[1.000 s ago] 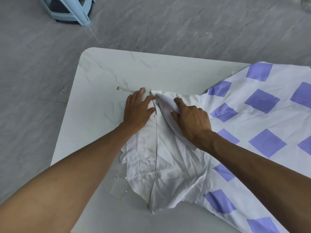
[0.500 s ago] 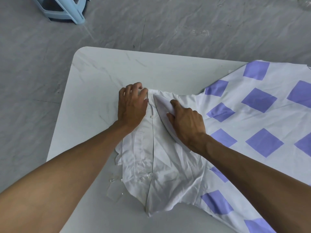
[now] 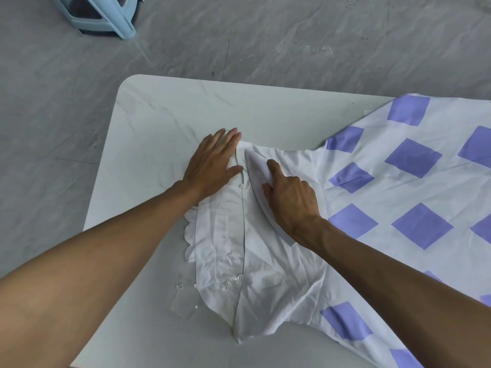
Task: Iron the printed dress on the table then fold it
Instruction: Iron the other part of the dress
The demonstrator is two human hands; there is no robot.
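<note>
Over the last second the left hand (image 3: 212, 168) had gone from curled fingers bunched at the top corner of the white bodice (image 3: 265, 274) to a flat palm, fingers straight and together, pressing that corner down onto the table (image 3: 164, 123). The right hand (image 3: 291, 200) had hardly shifted; it lay just beside the left, its forefinger stretched along a turned-over flap (image 3: 256, 166) of white cloth and its thumb out to the side. Its other fingers were hidden behind the knuckles, so I could not tell whether they pinched the flap or only rested on it. The printed dress (image 3: 414, 187) lay on the table with its bodice under and between both hands and its purple-squared skirt spreading away beyond the right hand. A clear strap (image 3: 183, 296) lay on the table beneath the left forearm. A pale blue stool (image 3: 106, 14) stood on the floor well beyond the left hand. The change reads as hand-smoothing: the neckline was being flattened and squared, probably to ready the top for pressing. No iron was in view, the bodice nearer the wrists was creased, and nothing had been folded in any tidy way, so the task looked to be at an early stage.
</note>
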